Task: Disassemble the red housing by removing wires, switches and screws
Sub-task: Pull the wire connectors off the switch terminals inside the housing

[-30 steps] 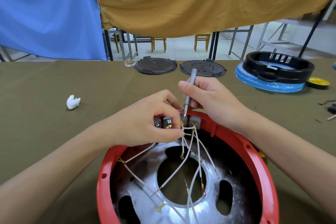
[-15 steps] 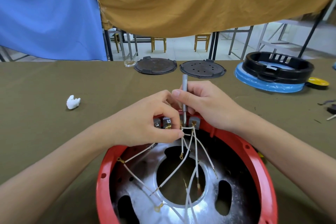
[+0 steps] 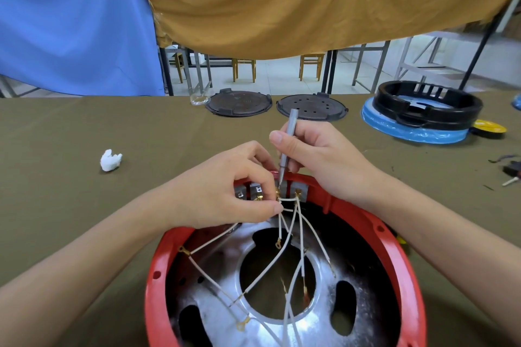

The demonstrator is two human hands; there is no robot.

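The round red housing (image 3: 394, 251) lies open side up at the bottom centre, with a silver metal plate (image 3: 220, 290) inside. Several white wires (image 3: 265, 270) with brass ring ends cross over the plate. Grey switch blocks (image 3: 298, 187) sit along the housing's far rim. My left hand (image 3: 225, 191) pinches the white wires at a brass terminal by the blocks. My right hand (image 3: 315, 158) grips a thin grey screwdriver (image 3: 289, 135), nearly upright, its tip down at a switch terminal.
Two dark round lids (image 3: 239, 104) (image 3: 311, 106) lie at the table's far edge. A black ring on a blue base (image 3: 423, 110) stands far right, with a yellow disc (image 3: 489, 127) beside it. A white crumpled wad (image 3: 110, 160) lies left. Small loose parts (image 3: 510, 170) sit at the right edge.
The screwdriver in my right hand has swung from a tilt to upright and back to a slight tilt, tip staying at the terminal. My left hand keeps its pinch on the wires.
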